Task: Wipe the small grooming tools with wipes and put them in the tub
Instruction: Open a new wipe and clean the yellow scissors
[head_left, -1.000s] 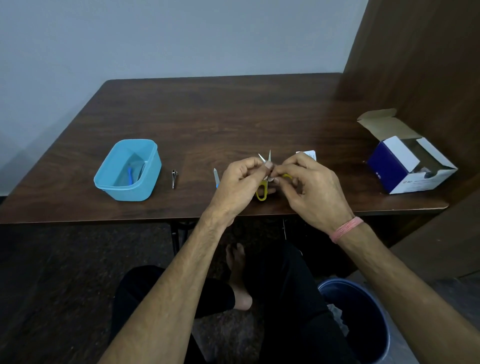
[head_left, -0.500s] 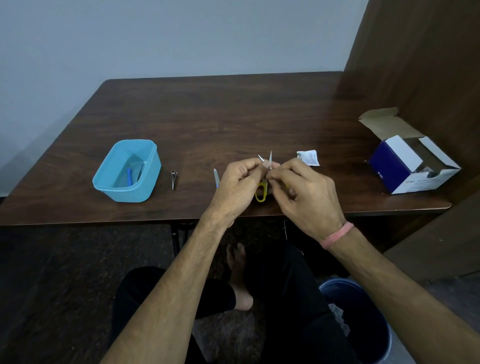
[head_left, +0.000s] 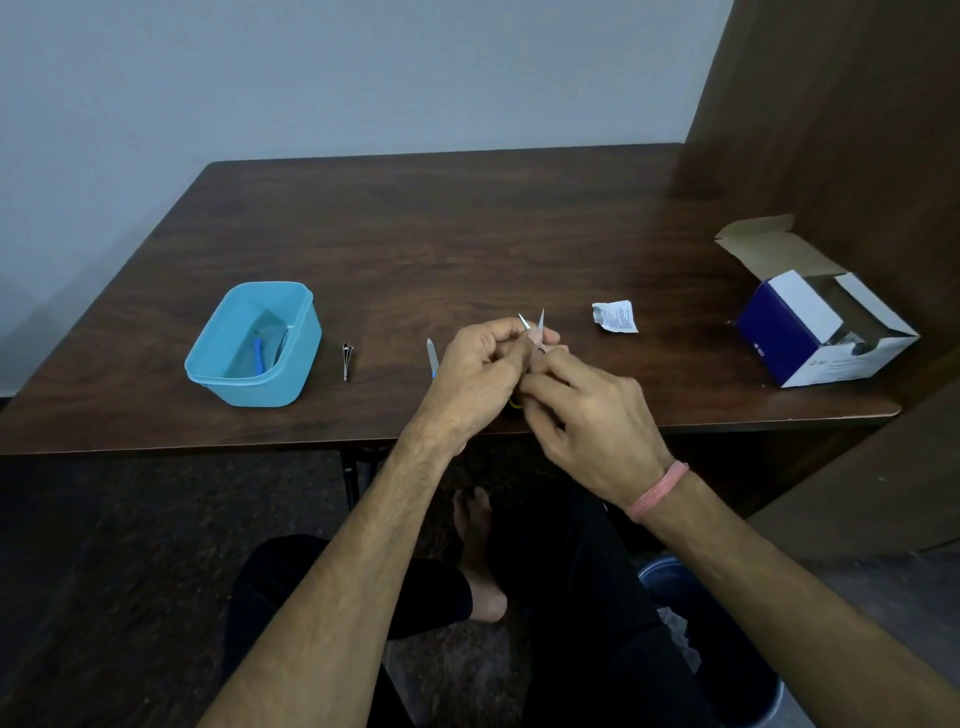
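Roughly midway, by the look of it: the blue tub (head_left: 254, 345) at the left of the table (head_left: 467, 234) already holds at least one blue-handled tool and perhaps another, though its contents are too small to name. Two tools wait on the wood between tub and hands, a small dark clipper-like piece (head_left: 347, 354) and a blue-handled file (head_left: 431, 356), apparently unwiped. The left hand (head_left: 475, 374) grips the small scissors (head_left: 532, 325), blades parted and pointing up, while the right hand (head_left: 587, 415) has its fingers curled in against the metal just below the blades, presumably pinching a wipe that cannot be seen. The scissors' handles are almost wholly hidden behind the hands. A torn wipe sachet (head_left: 615, 316) lies near, and the open box (head_left: 821, 327) stands well to the right, its contents unclear.
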